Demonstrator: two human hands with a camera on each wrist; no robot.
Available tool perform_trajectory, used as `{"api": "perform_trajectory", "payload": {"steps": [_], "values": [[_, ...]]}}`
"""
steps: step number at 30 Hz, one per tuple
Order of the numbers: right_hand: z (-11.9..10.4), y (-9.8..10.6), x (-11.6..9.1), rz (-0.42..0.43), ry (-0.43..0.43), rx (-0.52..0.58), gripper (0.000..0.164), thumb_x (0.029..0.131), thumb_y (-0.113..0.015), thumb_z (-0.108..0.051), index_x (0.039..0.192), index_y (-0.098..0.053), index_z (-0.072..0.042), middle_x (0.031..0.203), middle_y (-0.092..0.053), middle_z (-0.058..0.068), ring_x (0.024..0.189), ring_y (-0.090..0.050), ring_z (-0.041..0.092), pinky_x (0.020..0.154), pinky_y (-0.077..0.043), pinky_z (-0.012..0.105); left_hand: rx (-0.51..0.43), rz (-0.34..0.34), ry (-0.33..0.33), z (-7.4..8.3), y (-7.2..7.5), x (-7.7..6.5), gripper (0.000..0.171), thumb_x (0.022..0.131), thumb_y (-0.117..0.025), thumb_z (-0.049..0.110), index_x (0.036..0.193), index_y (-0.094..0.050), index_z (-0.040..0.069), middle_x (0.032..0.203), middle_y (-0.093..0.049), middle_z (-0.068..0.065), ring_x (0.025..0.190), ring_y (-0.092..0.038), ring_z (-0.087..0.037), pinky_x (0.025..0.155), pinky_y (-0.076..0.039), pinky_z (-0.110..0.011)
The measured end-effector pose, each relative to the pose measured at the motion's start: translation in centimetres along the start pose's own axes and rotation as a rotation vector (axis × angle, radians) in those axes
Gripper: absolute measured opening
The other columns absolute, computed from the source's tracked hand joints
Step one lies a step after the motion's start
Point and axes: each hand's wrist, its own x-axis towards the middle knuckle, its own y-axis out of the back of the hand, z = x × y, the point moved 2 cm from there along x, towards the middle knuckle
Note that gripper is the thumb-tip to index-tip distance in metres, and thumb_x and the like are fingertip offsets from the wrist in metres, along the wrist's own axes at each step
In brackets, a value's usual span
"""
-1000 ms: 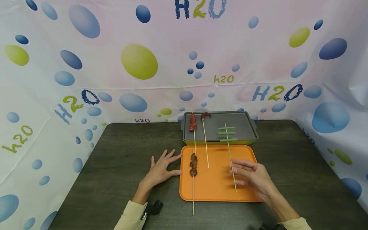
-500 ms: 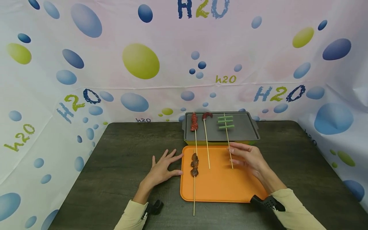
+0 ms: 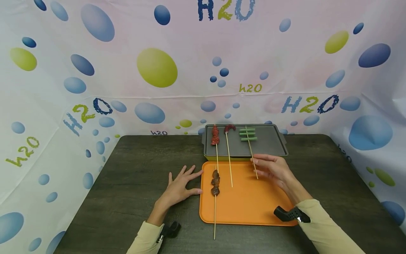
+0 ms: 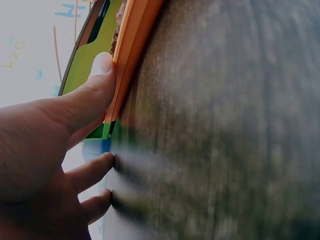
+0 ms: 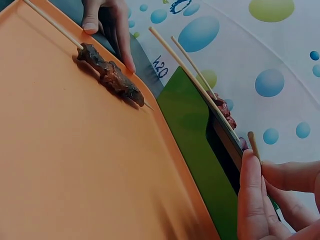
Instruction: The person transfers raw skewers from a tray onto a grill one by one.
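Note:
In the head view my right hand (image 3: 272, 169) pinches the bamboo stick of a skewer with several green pieces (image 3: 247, 138), the green end over the grey griddle pan (image 3: 269, 143). The right wrist view shows that stick's end (image 5: 254, 143) between thumb and fingers. My left hand (image 3: 179, 187), fingers spread, touches the left rim of the orange tray (image 3: 247, 208) with thumb and index finger. On the tray lies a skewer of brown meat pieces (image 3: 215, 181), its stick reaching past the front rim. A red meat skewer (image 3: 215, 135) and one with a curled dark red piece (image 3: 229, 129) lie on the pan.
The pan stands directly behind the tray, and two sticks jut forward from it over the tray. Dark wood table (image 3: 142, 151) spreads on both sides. A patterned sheet (image 3: 190, 53) hangs behind and at the sides.
My right hand has moved forward with the green skewer, bringing its green pieces further over the pan. The left hand has stayed at the tray's rim.

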Motion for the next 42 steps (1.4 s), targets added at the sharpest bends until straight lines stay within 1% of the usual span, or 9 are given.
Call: {"api": "perform_trajectory", "payload": {"steps": [6,9,12,17,24,33,35,37,42], "values": [[0.0,0.3,0.3,0.002,0.009,0.02,0.046,0.097,-0.073,-0.008,0.141,-0.061,0.001,0.111,-0.077,0.001,0.102,-0.074,0.019,0.08,-0.06,0.029,-0.002,0.002,-0.008,0.1,0.0,0.1,0.074,0.088,-0.079,0.041,0.154,-0.052,0.024,0.165,-0.032,-0.013,0.155,-0.014,-0.044,0.107,0.008,-0.083],[0.1,0.4,0.3,0.013,0.022,0.028,0.038,0.097,-0.073,-0.008,0.134,-0.068,-0.002,0.11,-0.077,0.001,0.101,-0.074,0.018,0.08,-0.06,0.03,-0.006,0.001,-0.009,0.1,-0.1,0.1,0.074,0.088,-0.079,0.041,0.154,-0.052,0.024,0.165,-0.032,-0.013,0.155,-0.013,-0.044,0.107,0.008,-0.082],[0.2,0.5,0.3,0.041,0.023,0.026,0.027,0.095,-0.075,-0.009,0.122,-0.076,-0.007,0.106,-0.077,0.0,0.099,-0.074,0.017,0.079,-0.061,0.029,-0.005,0.003,-0.012,0.1,-0.1,0.2,0.074,0.088,-0.079,0.041,0.154,-0.052,0.025,0.165,-0.032,-0.013,0.155,-0.013,-0.043,0.107,0.009,-0.082],[0.2,0.6,0.1,0.059,0.032,0.026,0.019,0.094,-0.077,-0.01,0.113,-0.079,-0.01,0.101,-0.077,-0.003,0.095,-0.073,0.016,0.077,-0.061,0.028,-0.003,0.003,-0.016,0.2,-0.1,0.3,0.073,0.088,-0.079,0.041,0.154,-0.052,0.025,0.165,-0.032,-0.013,0.155,-0.012,-0.043,0.107,0.009,-0.082],[0.7,1.0,-1.0,0.056,0.048,0.022,0.022,0.096,-0.075,-0.015,0.118,-0.076,-0.011,0.102,-0.075,-0.004,0.095,-0.073,0.013,0.08,-0.061,0.029,-0.001,-0.006,-0.018,0.2,-0.2,0.4,0.073,0.088,-0.078,0.041,0.154,-0.051,0.025,0.166,-0.031,-0.012,0.155,-0.012,-0.043,0.107,0.009,-0.082],[2.1,1.5,-4.6,0.015,0.054,0.107,0.029,0.101,-0.068,-0.013,0.129,-0.069,-0.005,0.11,-0.075,0.001,0.099,-0.073,0.016,0.09,-0.059,0.036,0.008,-0.006,-0.019,0.3,-0.3,0.5,0.073,0.088,-0.078,0.042,0.154,-0.051,0.026,0.166,-0.032,-0.012,0.155,-0.013,-0.043,0.107,0.009,-0.082],[2.9,1.2,-5.5,-0.013,0.03,0.088,0.031,0.102,-0.067,-0.014,0.132,-0.067,-0.006,0.113,-0.074,0.003,0.103,-0.072,0.017,0.091,-0.058,0.038,0.005,-0.007,-0.014,0.2,-0.3,0.4,0.073,0.088,-0.078,0.042,0.154,-0.051,0.026,0.166,-0.032,-0.012,0.155,-0.012,-0.043,0.107,0.009,-0.082],[3.8,0.9,-6.4,-0.07,-0.003,0.072,0.035,0.103,-0.065,-0.015,0.137,-0.063,-0.006,0.119,-0.072,0.006,0.106,-0.071,0.019,0.094,-0.057,0.04,0.002,-0.006,-0.008,0.1,-0.3,0.3,0.073,0.088,-0.079,0.041,0.154,-0.051,0.026,0.166,-0.032,-0.012,0.155,-0.013,-0.043,0.107,0.009,-0.082],[5.8,0.0,-8.1,-0.314,-0.074,0.08,0.045,0.108,-0.055,-0.016,0.151,-0.048,-0.003,0.131,-0.066,0.012,0.117,-0.067,0.025,0.1,-0.053,0.047,0.0,0.007,0.0,-0.1,-0.1,0.1,0.074,0.087,-0.079,0.041,0.154,-0.052,0.025,0.165,-0.032,-0.012,0.155,-0.013,-0.043,0.107,0.008,-0.082]]}}
